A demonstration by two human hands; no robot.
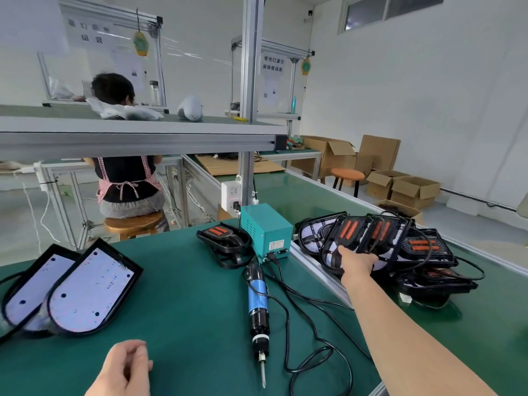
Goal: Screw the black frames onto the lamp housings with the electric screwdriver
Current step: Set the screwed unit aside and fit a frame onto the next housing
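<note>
- Right hand (355, 262) reaches into the pile of lamp housings (380, 247); its fingers are hidden, grip unclear.
- Left hand (125, 367) rests loosely curled, empty, on the bench (185, 310).
- Electric screwdriver (258, 307) lies between them.

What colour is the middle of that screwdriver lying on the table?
Blue, with black ends; the head view shows the screwdriver clearly.

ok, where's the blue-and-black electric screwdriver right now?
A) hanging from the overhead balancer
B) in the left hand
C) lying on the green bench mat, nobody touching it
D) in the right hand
C: the blue-and-black electric screwdriver lies flat on the green bench mat, bit toward the camera; the right hand reaches into the pile of black lamp housings, and the left hand rests empty on the mat.
</note>
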